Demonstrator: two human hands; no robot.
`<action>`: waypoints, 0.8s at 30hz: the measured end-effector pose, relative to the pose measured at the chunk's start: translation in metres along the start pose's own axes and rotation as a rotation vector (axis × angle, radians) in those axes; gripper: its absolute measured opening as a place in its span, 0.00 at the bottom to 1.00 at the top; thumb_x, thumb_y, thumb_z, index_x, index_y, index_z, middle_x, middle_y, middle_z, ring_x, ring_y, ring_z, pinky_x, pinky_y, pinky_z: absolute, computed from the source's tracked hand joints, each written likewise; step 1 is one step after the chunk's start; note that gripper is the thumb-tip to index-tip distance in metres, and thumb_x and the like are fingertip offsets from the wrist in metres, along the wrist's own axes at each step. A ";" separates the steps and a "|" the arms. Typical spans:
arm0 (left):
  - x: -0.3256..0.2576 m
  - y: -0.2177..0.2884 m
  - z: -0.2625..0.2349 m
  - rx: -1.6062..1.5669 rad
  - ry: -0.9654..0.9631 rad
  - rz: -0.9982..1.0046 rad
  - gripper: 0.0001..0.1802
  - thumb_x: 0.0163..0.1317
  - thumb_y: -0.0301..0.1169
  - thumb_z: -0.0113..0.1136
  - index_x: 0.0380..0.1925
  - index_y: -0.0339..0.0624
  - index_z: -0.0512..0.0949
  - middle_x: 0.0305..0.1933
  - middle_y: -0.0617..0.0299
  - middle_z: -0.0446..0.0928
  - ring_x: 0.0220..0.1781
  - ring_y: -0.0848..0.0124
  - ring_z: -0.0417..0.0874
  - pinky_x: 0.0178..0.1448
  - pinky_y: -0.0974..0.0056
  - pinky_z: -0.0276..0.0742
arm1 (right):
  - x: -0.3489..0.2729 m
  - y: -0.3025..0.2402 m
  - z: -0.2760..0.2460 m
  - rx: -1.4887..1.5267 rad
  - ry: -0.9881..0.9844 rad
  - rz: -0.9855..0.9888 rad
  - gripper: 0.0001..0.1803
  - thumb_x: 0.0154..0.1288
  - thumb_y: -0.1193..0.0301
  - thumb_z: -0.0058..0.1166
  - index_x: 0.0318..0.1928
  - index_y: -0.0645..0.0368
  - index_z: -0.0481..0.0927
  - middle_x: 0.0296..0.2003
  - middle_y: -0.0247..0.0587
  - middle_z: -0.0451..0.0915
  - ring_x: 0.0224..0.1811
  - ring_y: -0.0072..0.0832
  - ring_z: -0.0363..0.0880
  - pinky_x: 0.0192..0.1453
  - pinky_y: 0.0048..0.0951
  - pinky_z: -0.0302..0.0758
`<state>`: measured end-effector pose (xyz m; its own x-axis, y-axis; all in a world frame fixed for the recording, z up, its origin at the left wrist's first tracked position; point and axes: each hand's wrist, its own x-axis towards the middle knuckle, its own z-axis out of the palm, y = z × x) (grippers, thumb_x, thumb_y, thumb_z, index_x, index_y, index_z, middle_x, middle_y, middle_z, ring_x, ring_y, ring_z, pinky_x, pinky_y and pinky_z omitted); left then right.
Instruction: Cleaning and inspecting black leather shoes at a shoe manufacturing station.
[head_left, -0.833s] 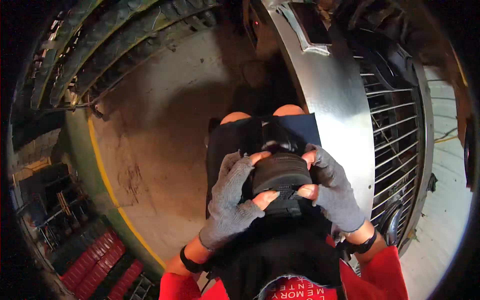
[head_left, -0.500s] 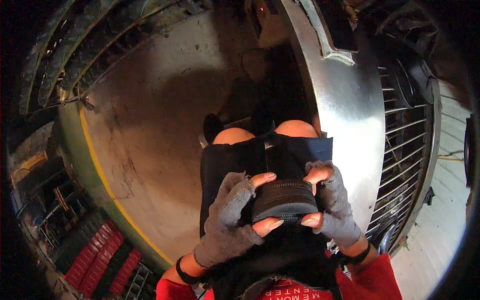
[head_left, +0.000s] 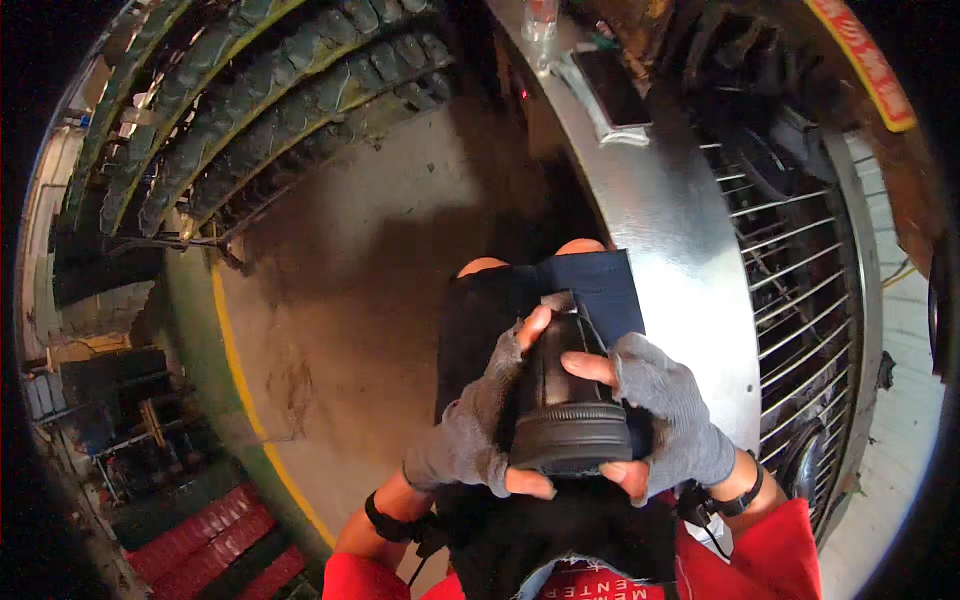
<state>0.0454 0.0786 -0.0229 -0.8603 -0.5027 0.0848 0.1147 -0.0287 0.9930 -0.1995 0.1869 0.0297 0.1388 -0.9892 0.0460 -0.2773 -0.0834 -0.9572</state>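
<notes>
Both hands wrap one black ribbed cylinder (head_left: 572,400), a rubbery-looking sleeve or boot held over the person's lap. Left hand (head_left: 470,435), in a grey fingerless glove, curls round the cylinder's left side with the thumb hooked under its wide near rim and a fingertip up by the narrower far end. Right hand (head_left: 672,425), gloved alike, closes on the right side, one finger laid across the top and the thumb under the rim. The cylinder lies lengthwise between the palms, wide end toward the body, far end over a dark blue cloth (head_left: 605,290) on the knees. As a judgement, the part is gripped and being turned or inspected; nothing shows it fitted to anything, so any mounting is yet to come. Beyond the right hand curves a shiny metal panel (head_left: 660,220) with a wire grille (head_left: 800,290). Past the left hand lies a stained concrete floor (head_left: 340,280) with a yellow line (head_left: 235,370), tyres (head_left: 260,90) racked farther off, red crates (head_left: 200,545) nearer.
</notes>
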 end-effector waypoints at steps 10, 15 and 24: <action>-0.012 0.063 0.083 0.674 0.047 0.074 0.70 0.42 0.54 0.83 0.81 0.33 0.57 0.79 0.33 0.62 0.82 0.39 0.65 0.82 0.47 0.64 | -0.086 -0.115 -0.037 -0.408 -0.045 0.174 0.34 0.54 0.51 0.76 0.55 0.56 0.78 0.45 0.50 0.76 0.46 0.51 0.81 0.48 0.46 0.77; -0.018 0.068 0.094 0.645 0.018 0.213 0.67 0.39 0.52 0.82 0.80 0.41 0.62 0.77 0.33 0.62 0.77 0.35 0.68 0.78 0.42 0.69 | -0.100 -0.116 -0.033 -0.280 -0.186 0.155 0.34 0.49 0.55 0.77 0.50 0.57 0.73 0.42 0.49 0.74 0.43 0.54 0.78 0.48 0.49 0.74; -0.034 0.066 0.088 0.510 0.084 0.303 0.65 0.39 0.49 0.85 0.79 0.42 0.65 0.76 0.34 0.64 0.79 0.36 0.67 0.80 0.45 0.68 | -0.111 -0.085 -0.007 0.534 0.187 0.299 0.39 0.69 0.53 0.70 0.73 0.61 0.72 0.35 0.31 0.77 0.35 0.24 0.80 0.41 0.24 0.78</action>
<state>0.0381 0.1699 0.0469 -0.7818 -0.4913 0.3840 0.0779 0.5341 0.8418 -0.1976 0.3028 0.1077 -0.0526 -0.9688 -0.2423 0.2402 0.2233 -0.9447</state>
